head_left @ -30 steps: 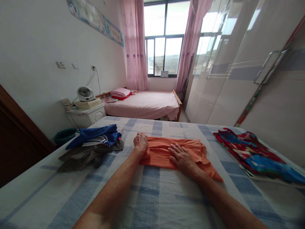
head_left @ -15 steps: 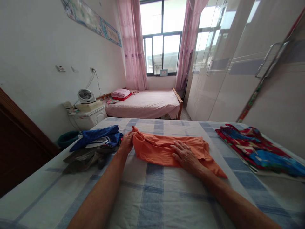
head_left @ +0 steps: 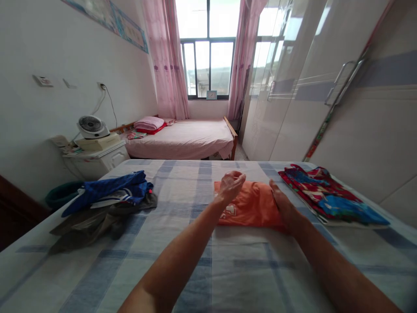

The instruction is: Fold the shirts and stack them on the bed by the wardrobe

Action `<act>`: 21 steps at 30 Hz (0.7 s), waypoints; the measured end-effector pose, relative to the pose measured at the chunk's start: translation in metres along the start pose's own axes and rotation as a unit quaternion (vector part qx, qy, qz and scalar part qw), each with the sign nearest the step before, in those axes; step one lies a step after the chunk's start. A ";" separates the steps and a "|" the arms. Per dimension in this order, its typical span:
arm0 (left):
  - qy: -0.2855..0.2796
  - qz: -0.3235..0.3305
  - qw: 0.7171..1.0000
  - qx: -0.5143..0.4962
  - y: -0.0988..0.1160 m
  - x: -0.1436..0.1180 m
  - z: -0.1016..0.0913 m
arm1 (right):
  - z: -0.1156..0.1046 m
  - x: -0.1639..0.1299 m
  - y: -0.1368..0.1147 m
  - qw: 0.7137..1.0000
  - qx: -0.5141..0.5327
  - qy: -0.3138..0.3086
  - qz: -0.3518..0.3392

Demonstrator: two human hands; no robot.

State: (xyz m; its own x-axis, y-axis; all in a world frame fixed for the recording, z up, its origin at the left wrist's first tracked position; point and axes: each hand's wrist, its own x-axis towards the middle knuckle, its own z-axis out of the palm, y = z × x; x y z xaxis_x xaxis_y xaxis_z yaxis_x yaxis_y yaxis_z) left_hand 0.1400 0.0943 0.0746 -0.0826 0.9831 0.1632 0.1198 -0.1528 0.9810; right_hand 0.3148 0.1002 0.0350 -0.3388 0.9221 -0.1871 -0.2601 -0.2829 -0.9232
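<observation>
An orange shirt (head_left: 250, 206) lies folded into a compact block on the blue-and-white checked bed sheet (head_left: 202, 265), a white print showing on its near left part. My left hand (head_left: 230, 185) hovers just over the shirt's left end, fingers loosely curled and apart, holding nothing. My right hand (head_left: 282, 205) rests edge-on against the shirt's right side with straight fingers, pressing rather than gripping.
A folded red and blue patterned cloth (head_left: 329, 198) lies right of the shirt. A heap of blue and grey-brown clothes (head_left: 107, 202) sits at left. Beyond are a nightstand with a fan (head_left: 91, 127), a pink bed (head_left: 185, 138) and a wardrobe (head_left: 312, 95).
My left hand lifted the shirt's left end and folded it over to the right, then let go. The shirt is now about half as wide. My right hand shifted to its right edge.
</observation>
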 end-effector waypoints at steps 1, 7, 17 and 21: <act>0.021 0.018 0.998 0.053 -0.010 -0.004 -0.005 | -0.007 0.000 0.000 1.000 0.004 0.003 0.022; 0.065 0.062 0.940 0.329 -0.066 -0.022 -0.050 | -0.012 -0.002 0.003 0.998 -0.063 0.006 -0.009; 0.053 -0.015 0.951 0.306 -0.069 -0.024 -0.053 | -0.051 0.021 0.013 0.904 -0.328 0.226 -0.155; 0.043 -0.076 0.963 0.254 -0.068 -0.024 -0.055 | -0.056 0.023 0.017 0.814 -0.465 0.244 -0.250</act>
State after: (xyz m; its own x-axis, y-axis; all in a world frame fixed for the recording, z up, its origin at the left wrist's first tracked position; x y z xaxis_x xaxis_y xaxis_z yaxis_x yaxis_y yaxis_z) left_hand 0.0792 0.0756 0.0102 -0.2172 0.9748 0.0518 0.5670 0.0828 0.8195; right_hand 0.3528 0.1314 -0.0041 0.0574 0.9198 0.3882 0.6175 0.2728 -0.7377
